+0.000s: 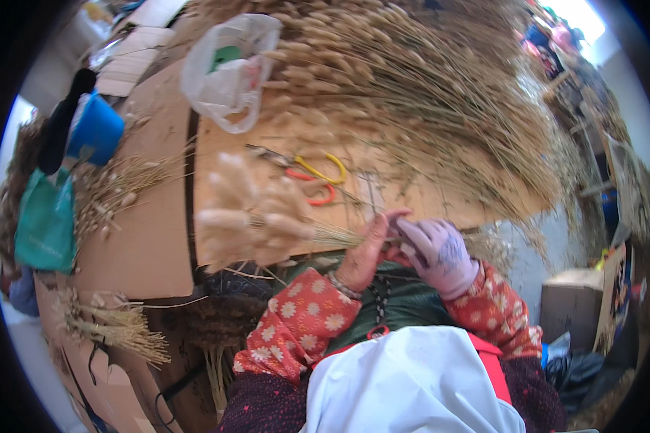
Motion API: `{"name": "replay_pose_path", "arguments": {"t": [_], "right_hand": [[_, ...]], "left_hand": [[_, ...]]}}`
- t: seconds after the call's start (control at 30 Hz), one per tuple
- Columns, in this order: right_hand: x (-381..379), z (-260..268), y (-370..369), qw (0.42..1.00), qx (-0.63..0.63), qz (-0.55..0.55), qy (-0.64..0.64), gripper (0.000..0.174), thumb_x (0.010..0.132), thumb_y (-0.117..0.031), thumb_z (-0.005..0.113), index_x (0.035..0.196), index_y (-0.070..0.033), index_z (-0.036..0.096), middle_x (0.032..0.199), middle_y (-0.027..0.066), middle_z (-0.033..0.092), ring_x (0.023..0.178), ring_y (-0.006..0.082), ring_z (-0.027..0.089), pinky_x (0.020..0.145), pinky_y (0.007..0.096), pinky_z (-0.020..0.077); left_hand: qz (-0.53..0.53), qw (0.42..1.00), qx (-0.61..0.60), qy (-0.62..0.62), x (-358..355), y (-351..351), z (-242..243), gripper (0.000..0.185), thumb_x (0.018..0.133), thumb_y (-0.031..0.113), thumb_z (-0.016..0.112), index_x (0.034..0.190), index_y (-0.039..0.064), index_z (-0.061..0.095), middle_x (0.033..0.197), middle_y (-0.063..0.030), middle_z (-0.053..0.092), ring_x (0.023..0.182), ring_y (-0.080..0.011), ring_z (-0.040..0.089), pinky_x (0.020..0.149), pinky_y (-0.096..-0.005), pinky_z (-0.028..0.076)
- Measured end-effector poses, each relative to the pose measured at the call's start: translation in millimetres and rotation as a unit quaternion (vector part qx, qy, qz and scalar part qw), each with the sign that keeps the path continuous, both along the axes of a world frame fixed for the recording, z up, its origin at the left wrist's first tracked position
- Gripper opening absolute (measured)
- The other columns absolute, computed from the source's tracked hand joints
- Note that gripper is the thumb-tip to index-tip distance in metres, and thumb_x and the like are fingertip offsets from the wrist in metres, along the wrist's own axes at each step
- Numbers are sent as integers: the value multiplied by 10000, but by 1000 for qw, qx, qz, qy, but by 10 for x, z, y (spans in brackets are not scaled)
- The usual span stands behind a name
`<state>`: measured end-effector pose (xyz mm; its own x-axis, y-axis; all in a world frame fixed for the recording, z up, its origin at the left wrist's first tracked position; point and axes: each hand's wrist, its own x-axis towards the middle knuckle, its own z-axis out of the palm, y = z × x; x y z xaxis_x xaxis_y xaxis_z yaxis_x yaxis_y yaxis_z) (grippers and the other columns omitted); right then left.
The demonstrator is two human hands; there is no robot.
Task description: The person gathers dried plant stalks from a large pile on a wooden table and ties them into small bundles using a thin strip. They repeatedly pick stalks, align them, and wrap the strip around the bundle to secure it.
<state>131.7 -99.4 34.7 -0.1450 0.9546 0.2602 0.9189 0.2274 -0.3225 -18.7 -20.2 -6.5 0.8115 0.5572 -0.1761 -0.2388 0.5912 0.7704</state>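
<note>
My bare left hand (365, 254) is closed round the stems of a small bunch of dried bunny-tail grass (265, 219), whose fluffy heads point to the left. Close beside it, my right hand (430, 251), in a pale purple glove, has its fingers at the stem ends; what they pinch is hidden. Scissors with one yellow and one red handle (325, 181) lie on the board (449, 197) beyond the bunch. A large heap of long-stemmed dried grass (411, 81) covers the far part of the board.
A white plastic bag (225, 81) lies at the far left of the board. Further left are a blue container (96, 130), a green bag (46, 222) and loose dried stems on cardboard (151, 238). Another tied bunch (122, 330) lies at lower left. A cardboard box (571, 300) stands at right.
</note>
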Motion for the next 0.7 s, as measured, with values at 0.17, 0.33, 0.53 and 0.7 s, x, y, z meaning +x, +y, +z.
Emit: {"name": "replay_pose_path", "arguments": {"t": [0.17,0.33,0.53,0.7], "right_hand": [[130,41,-9,986,-42,-4,161,516,811,-107,615,1305,-46,483,878,133,631,777,334,621,697,419,483],[141,106,-42,961,-66,-47,264,486,826,73,562,1303,-2,505,943,153,666,852,266,668,773,326,514],[183,-22,-89,863,-59,-118,488,429,919,77,451,1342,6,468,1102,116,634,985,170,620,879,300,503],[423,-2,-167,811,-43,-167,560,424,942,20,467,1365,6,450,1136,97,619,1027,162,594,881,302,490]], "left_hand": [[1,1000,6,3,15,40,-44,661,998,553,324,1372,14,403,779,-9,477,712,-107,508,707,-335,586],[15,1000,19,17,31,63,-11,649,993,550,348,1379,28,378,939,-43,561,943,-169,619,656,-303,581],[62,997,30,42,19,73,-7,630,1006,541,319,1340,17,428,756,-22,544,873,-177,607,594,-246,491],[83,996,28,2,-16,88,-18,576,1019,516,302,1225,25,520,571,17,375,725,-194,550,563,-269,431]]}}
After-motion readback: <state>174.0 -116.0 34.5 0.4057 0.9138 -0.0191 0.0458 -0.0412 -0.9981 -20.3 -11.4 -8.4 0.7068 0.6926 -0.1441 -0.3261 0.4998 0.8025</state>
